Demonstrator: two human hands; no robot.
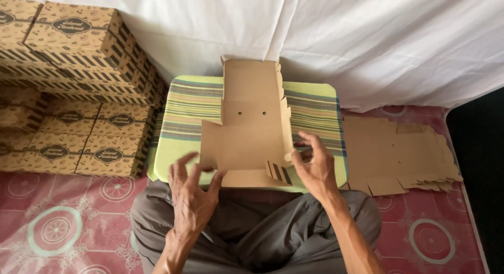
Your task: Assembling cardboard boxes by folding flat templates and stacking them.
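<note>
A flat brown cardboard box blank (pixel 247 132) lies on a green striped tray (pixel 178 116) in front of my crossed legs. Its right side panel is folded upright, and a striped flap shows at the near right corner. My left hand (pixel 191 192) hovers at the blank's near left edge, fingers spread and just touching the left flap. With thumb and fingertips, my right hand (pixel 314 166) grips the upright right panel near its front corner.
Several finished patterned brown boxes (pixel 79 95) are stacked at the left against a white cloth wall (pixel 367 37). A pile of unfolded cardboard blanks (pixel 399 153) lies at the right on the red patterned floor mat (pixel 63 221).
</note>
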